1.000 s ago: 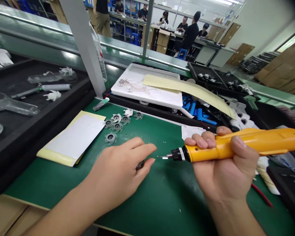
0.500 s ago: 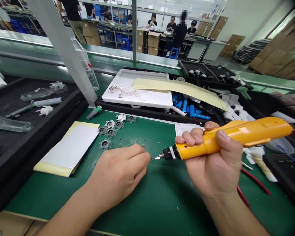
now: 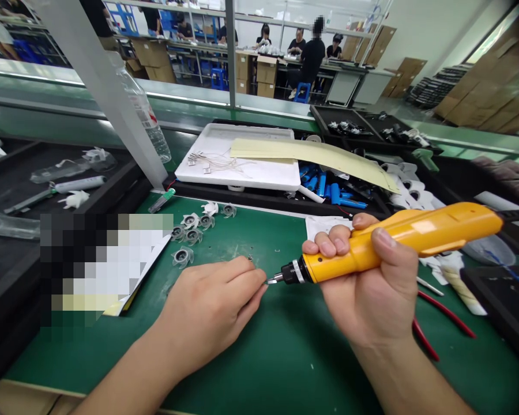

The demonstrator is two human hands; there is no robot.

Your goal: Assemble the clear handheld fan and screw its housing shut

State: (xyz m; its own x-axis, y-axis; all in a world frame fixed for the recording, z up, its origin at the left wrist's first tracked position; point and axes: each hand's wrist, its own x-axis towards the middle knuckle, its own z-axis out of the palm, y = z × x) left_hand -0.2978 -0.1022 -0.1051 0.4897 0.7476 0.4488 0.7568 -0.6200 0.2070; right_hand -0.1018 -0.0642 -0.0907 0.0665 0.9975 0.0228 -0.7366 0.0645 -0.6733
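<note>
My right hand [image 3: 367,288] is wrapped round a yellow electric screwdriver [image 3: 398,239], held nearly level with its bit pointing left. My left hand [image 3: 211,308] rests low over the green mat [image 3: 285,351], its thumb and fingers pinched together right at the bit's tip. What the pinch holds is too small to make out. Tiny screws [image 3: 250,257] lie on the mat just beyond my left fingers. Several small clear and white fan impellers [image 3: 192,227] sit further back on the left.
A white tray [image 3: 237,158] with wired parts and a yellowish sheet [image 3: 311,155] lie behind the mat, over blue parts [image 3: 328,193]. Black trays [image 3: 47,178] stand left and right. A clear bottle [image 3: 149,118] stands by a grey post. Red-handled pliers [image 3: 441,314] lie right. People work at far benches.
My left hand has moved up to the screwdriver bit and its fingers now pinch at the tip. The screwdriver has shifted slightly left and lower.
</note>
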